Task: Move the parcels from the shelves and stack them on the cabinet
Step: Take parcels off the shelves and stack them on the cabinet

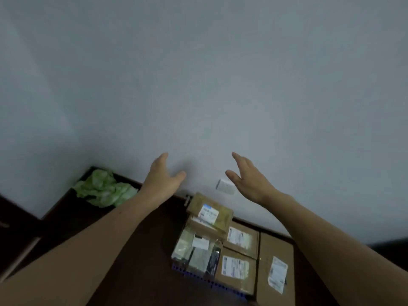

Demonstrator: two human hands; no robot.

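Note:
Several cardboard parcels with white labels lie on the dark brown cabinet top (141, 244). A small yellowish parcel (210, 212) sits on top of a taped parcel (198, 248). Flat brown parcels (240, 238) (237, 268) lie beside them, and a long one (276, 270) is at the right. My left hand (162, 177) and my right hand (249, 176) are both raised above the stack with straight fingers, palms facing each other, holding nothing.
A crumpled green bag (103, 188) lies at the cabinet's far left corner. A pale wall rises right behind the cabinet, with a white socket plate (225, 186) low on it. Dark furniture (13, 228) stands at the left.

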